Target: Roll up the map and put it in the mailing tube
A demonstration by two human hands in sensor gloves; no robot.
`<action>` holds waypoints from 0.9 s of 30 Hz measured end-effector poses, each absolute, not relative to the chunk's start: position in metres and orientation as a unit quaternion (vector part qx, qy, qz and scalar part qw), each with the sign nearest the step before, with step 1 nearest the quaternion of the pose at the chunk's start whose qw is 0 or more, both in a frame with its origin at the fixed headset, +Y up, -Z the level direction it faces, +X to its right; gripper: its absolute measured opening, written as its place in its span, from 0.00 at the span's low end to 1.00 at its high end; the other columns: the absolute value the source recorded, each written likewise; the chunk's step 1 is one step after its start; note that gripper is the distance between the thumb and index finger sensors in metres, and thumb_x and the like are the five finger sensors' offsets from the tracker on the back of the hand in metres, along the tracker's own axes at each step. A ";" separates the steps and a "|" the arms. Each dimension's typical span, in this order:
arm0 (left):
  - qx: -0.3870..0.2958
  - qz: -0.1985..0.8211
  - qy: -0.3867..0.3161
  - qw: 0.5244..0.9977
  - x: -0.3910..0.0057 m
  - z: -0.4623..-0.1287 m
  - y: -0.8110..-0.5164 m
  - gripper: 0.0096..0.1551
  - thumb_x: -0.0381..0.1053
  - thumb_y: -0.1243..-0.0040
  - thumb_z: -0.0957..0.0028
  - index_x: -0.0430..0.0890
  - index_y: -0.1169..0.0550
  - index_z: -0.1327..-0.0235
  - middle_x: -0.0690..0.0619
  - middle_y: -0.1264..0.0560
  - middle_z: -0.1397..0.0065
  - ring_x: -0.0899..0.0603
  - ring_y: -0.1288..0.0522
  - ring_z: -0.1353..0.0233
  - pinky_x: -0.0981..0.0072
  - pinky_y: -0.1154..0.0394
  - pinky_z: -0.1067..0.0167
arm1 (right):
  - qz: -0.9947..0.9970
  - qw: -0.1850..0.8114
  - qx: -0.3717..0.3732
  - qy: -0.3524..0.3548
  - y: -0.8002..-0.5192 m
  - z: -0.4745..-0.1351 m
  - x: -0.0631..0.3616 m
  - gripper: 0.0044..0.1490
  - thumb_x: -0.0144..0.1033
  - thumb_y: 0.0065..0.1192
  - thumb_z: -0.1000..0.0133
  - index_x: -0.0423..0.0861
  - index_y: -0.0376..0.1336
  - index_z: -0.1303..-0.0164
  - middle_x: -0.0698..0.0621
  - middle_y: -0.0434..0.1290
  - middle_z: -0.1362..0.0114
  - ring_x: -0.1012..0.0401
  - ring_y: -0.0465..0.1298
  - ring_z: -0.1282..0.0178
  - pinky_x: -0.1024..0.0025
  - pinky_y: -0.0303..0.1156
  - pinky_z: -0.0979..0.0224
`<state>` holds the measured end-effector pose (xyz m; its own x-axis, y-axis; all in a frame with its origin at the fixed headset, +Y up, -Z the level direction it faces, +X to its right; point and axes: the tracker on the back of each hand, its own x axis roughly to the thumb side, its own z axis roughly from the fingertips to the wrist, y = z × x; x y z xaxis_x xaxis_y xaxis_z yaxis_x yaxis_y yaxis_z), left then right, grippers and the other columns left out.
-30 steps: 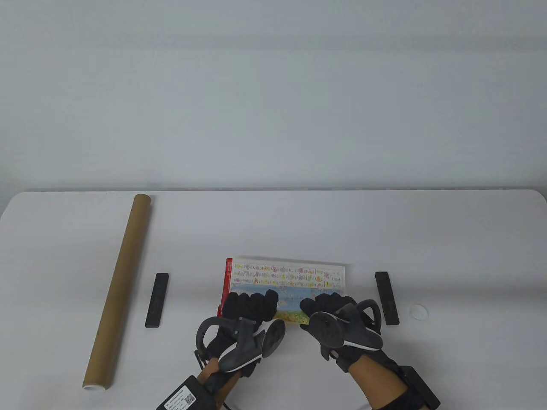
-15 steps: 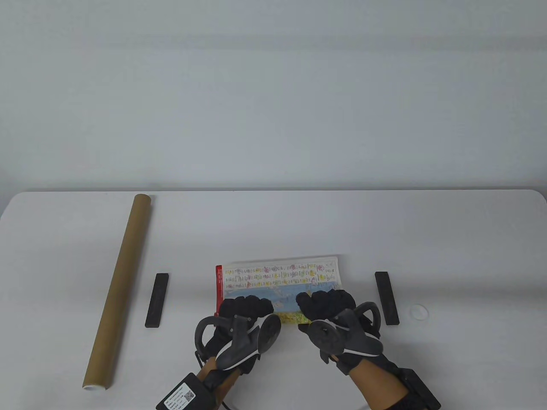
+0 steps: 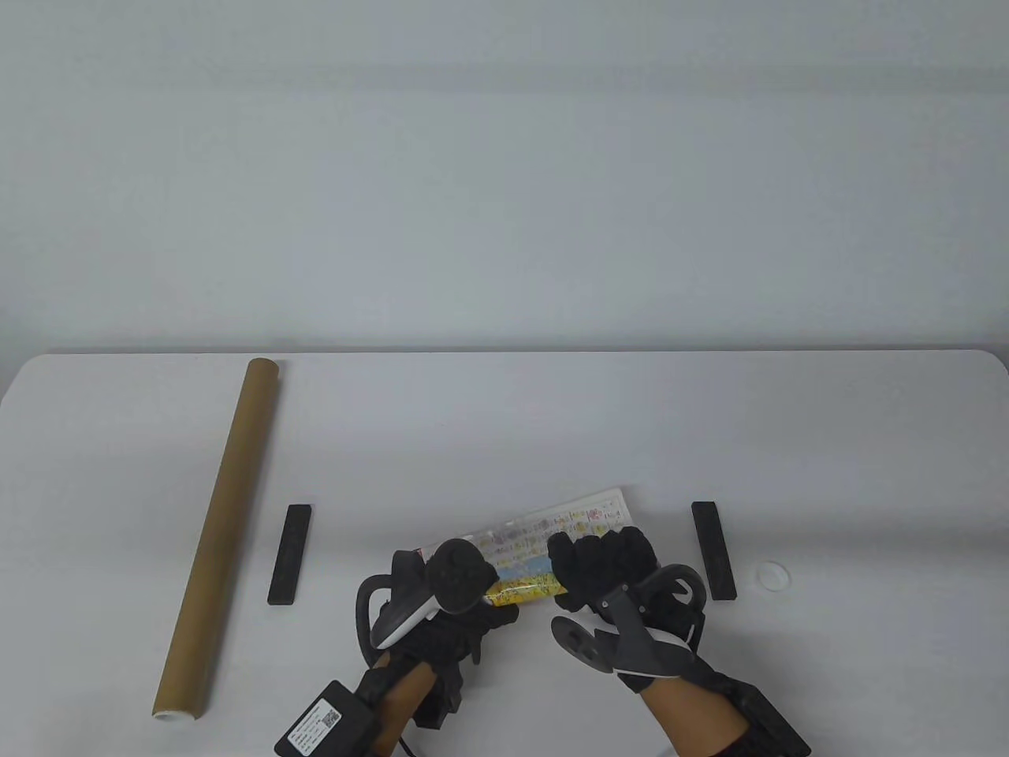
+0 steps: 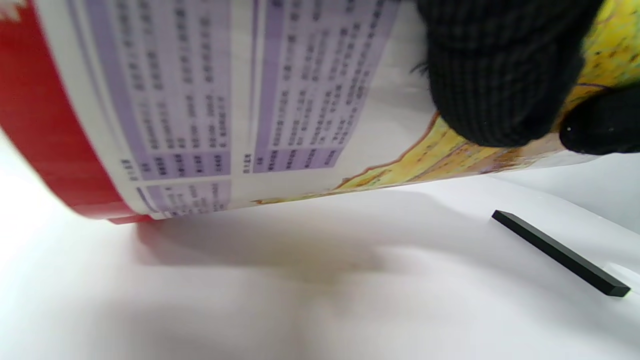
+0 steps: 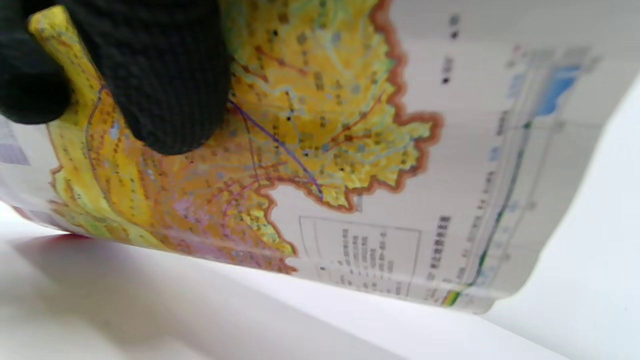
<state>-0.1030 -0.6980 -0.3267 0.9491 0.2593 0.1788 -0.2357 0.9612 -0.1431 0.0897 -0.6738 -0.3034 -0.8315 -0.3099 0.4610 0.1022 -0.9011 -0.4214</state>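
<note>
Both hands (image 3: pixel 603 564) grip map (image 3: pixel 552 524); tube (image 3: pixel 221 536) apart.

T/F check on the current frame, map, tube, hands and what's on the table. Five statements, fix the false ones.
1. Both hands hold the rolled map. True: left hand and right hand each have fingers curled round it.
2. The map is already inside the mailing tube. False: the tube lies apart on the table's left side, untouched.
3. A black bar lies between the tube and the left hand. True.
4. There is only one black bar on the table. False: a second black bar lies right of the right hand.
5. A small white cap lies beside that second bar. True.
</note>
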 end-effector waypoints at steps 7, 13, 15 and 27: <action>0.066 0.001 -0.110 0.992 -0.087 -0.310 -0.687 0.35 0.73 0.30 0.65 0.64 0.21 0.42 0.58 0.19 0.44 0.48 0.16 0.43 0.54 0.26 0.32 | -0.946 0.095 -0.251 0.180 -0.675 -0.308 0.091 0.39 0.52 0.76 0.50 0.40 0.71 0.36 0.51 0.79 0.52 0.52 0.82 0.57 0.45 0.75 0.43; 0.153 -0.042 -0.125 0.979 -0.077 -0.299 -0.680 0.38 0.71 0.28 0.66 0.64 0.24 0.40 0.60 0.20 0.44 0.49 0.17 0.41 0.53 0.27 0.30 | -0.961 0.013 -0.243 0.130 -0.672 -0.313 0.098 0.37 0.52 0.77 0.49 0.39 0.72 0.38 0.51 0.79 0.54 0.54 0.83 0.60 0.47 0.77 0.45; 0.173 -0.065 -0.119 0.976 -0.076 -0.297 -0.679 0.36 0.73 0.28 0.69 0.64 0.22 0.45 0.60 0.19 0.49 0.51 0.16 0.46 0.55 0.26 0.32 | -0.963 -0.029 -0.251 0.095 -0.674 -0.316 0.101 0.37 0.51 0.77 0.49 0.39 0.72 0.38 0.51 0.79 0.54 0.54 0.83 0.60 0.46 0.77 0.46; 0.107 -0.030 -0.108 0.988 -0.082 -0.305 -0.681 0.26 0.74 0.28 0.69 0.64 0.16 0.60 0.61 0.18 0.59 0.51 0.15 0.56 0.58 0.23 0.38 | -0.952 0.012 -0.274 0.134 -0.677 -0.310 0.095 0.40 0.51 0.76 0.48 0.39 0.69 0.31 0.47 0.78 0.45 0.47 0.81 0.49 0.40 0.71 0.37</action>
<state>-0.0818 -0.6813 -0.3050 0.9749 -0.0831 0.2066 0.0370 0.9753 0.2179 0.0951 -0.6771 -0.3099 -0.8494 -0.0963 0.5189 -0.0506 -0.9639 -0.2616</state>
